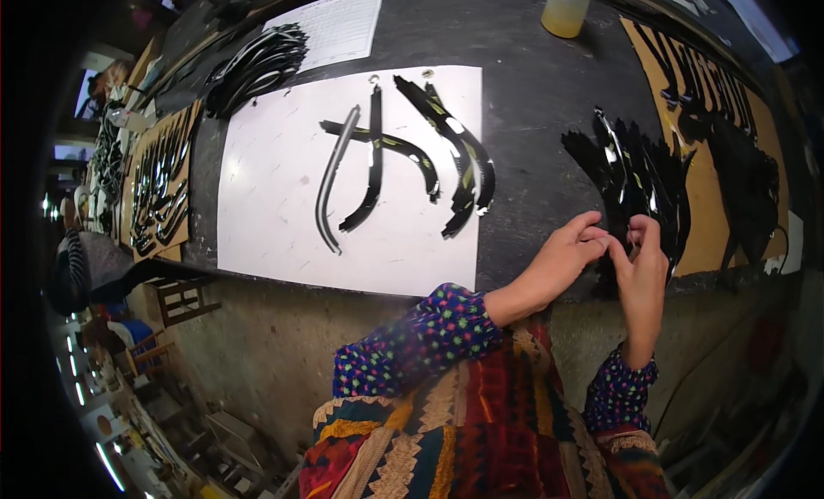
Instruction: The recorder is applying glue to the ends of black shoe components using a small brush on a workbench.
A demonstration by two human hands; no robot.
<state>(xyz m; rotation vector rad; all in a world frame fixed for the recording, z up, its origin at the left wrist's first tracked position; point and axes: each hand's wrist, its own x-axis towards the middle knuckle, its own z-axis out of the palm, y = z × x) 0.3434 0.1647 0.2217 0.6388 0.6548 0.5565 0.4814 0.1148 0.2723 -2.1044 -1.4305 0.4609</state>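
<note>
My left hand (571, 252) and my right hand (642, 263) meet at the fingertips near the table's front edge, on the right. The fingers of both are bent into a pinch; anything between them is too small or hidden to make out. Just behind the fingertips lies a pile of glossy black strips (635, 169), partly covered by the hands. Left of them, on a white sheet (283, 241), are several curved black strips (375, 164) with yellowish marks, some crossing one another. A grey curved strip (338, 177) lies at their left.
A bundle of dark strips (257, 66) overlaps a printed paper (352, 27) at the back left. Brown boards with black strips stand at the left (163, 177) and right (639, 44). A bottle of yellow liquid (565, 12) is at the back. A wooden stool (180, 300) stands below left.
</note>
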